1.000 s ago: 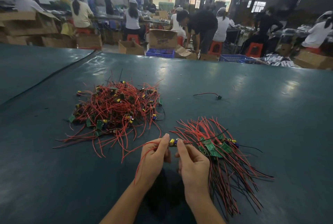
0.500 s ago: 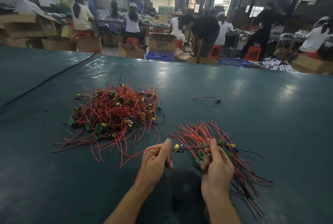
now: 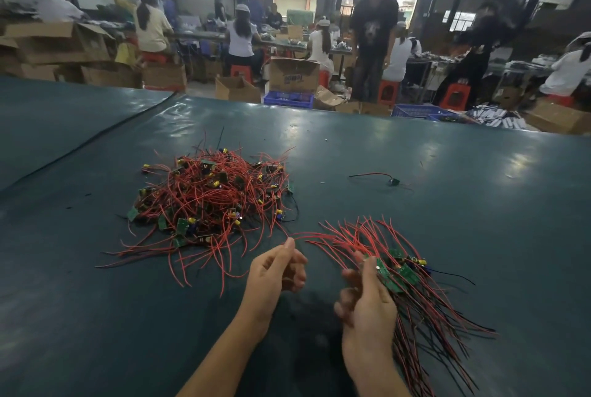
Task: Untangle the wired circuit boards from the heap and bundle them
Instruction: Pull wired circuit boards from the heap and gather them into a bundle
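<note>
A tangled heap (image 3: 211,201) of small green circuit boards with red and black wires lies on the dark green table, left of centre. To its right lies a sorted bundle (image 3: 396,272) with the boards lined up and the wires fanned out. My left hand (image 3: 275,272) pinches the tip of a red wire (image 3: 319,234) that runs across into the bundle. My right hand (image 3: 364,300) rests against the bundle's left side, its fingers at the green boards; motion blur hides whether they grip.
One loose wired board (image 3: 390,179) lies alone farther back on the table (image 3: 479,220). A seam (image 3: 96,137) in the table cover runs along the left. Beyond the far edge are cardboard boxes (image 3: 294,75), blue crates, red stools and several people at benches.
My right hand has carried the single board rightward onto the sorted bundle. My left hand slid along the red wire and now holds its tip.
</note>
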`<state>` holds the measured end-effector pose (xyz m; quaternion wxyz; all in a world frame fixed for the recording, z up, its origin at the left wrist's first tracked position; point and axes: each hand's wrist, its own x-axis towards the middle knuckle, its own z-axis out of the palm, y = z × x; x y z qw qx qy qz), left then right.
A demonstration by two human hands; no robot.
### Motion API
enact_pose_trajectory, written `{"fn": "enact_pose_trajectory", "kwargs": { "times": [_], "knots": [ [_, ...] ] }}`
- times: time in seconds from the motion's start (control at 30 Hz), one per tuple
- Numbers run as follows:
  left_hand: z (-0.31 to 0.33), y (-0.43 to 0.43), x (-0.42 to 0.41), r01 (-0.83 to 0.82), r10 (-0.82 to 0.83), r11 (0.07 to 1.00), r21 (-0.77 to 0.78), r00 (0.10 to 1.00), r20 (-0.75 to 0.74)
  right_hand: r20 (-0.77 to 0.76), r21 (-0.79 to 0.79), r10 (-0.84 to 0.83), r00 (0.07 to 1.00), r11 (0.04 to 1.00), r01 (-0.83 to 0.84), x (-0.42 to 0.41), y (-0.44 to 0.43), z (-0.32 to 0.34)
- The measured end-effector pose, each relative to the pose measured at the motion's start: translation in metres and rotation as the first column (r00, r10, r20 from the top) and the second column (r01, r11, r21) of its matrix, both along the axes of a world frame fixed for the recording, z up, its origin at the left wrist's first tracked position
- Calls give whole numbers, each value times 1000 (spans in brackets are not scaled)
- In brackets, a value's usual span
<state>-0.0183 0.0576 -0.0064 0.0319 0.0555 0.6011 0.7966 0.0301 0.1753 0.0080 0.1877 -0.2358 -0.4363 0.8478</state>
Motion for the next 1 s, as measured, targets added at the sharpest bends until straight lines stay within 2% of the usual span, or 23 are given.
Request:
{"fn": "enact_pose_trajectory", "kwargs": {
  "times": [0.1,0.2,0.3,0.37,0.43,0.47,0.53,0.6,0.63,0.7,0.87,1.0],
  "knots": [
    [-1,-4,-2,-46,46,999,-3,999,-3,-3,-41,-24,1000,999,24,0,8,3],
    [-2,-5,-6,-131,126,988,-78,990,-71,49,-76,-24,999,997,28,0,13,3],
    [0,-4,-18,-242,207,940,-240,965,-162,77,-202,-34,996,978,49,-2,18,3],
    [4,-1,-34,-284,214,866,-412,955,-208,63,-255,-35,997,966,50,-4,20,3],
    [9,3,-51,-295,165,755,-585,950,-266,63,-268,-18,998,963,35,-4,20,1],
    [9,4,-60,-298,118,669,-681,947,-298,69,-270,-6,998,963,25,-5,19,0],
    [4,7,-77,-306,20,418,-855,944,-328,90,-263,28,996,965,-3,-6,19,0],
    [-2,8,-90,-297,-8,166,-940,953,-302,110,-253,85,990,966,-55,-6,19,-1],
    [-5,8,-94,-282,-10,82,-956,959,-284,114,-248,118,986,965,-87,-7,18,-1],
    [-11,9,-101,-243,-20,-17,-970,970,-242,126,-221,168,978,965,-138,-8,14,-2],
    [-16,9,-111,-248,-17,-123,-961,969,-247,156,-111,226,962,971,-210,-9,6,-5],
    [-16,8,-116,-273,29,-51,-961,961,-275,160,-28,247,956,969,-246,-9,3,-5]
  ]
}}
